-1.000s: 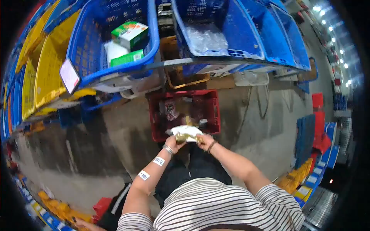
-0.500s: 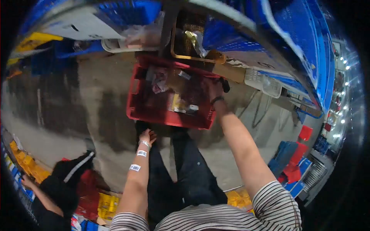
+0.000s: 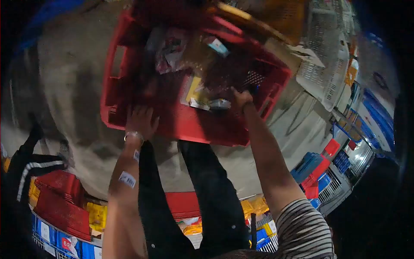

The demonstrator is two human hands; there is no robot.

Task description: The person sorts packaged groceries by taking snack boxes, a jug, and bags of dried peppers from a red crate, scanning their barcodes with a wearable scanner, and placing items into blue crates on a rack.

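Observation:
A large red crate (image 3: 202, 129) lies in front of my legs. My left hand (image 3: 141, 120) rests on its near left rim, fingers spread. Inside the crate at the right, my right hand (image 3: 242, 98) is close to a small silvery packet (image 3: 220, 103); its fingers are dim and blurred, and I cannot make out whether they hold anything. A yellow and white packet (image 3: 195, 90) lies in the middle of the crate. Behind it are a clear bag with red and white contents (image 3: 171, 51) and a small white and blue packet (image 3: 218, 46).
A white perforated basket (image 3: 321, 75) stands to the right of the crate, with an orange-brown crate (image 3: 280, 17) behind. Red bins (image 3: 62, 203) and blue boxes line the lower left. Another person's dark sleeve with a white stripe (image 3: 32, 168) shows at the left.
The view has moved down and closer to the red crate. The white and gold packet has left my hands. My left hand has moved onto the rim, and my right hand is inside the crate.

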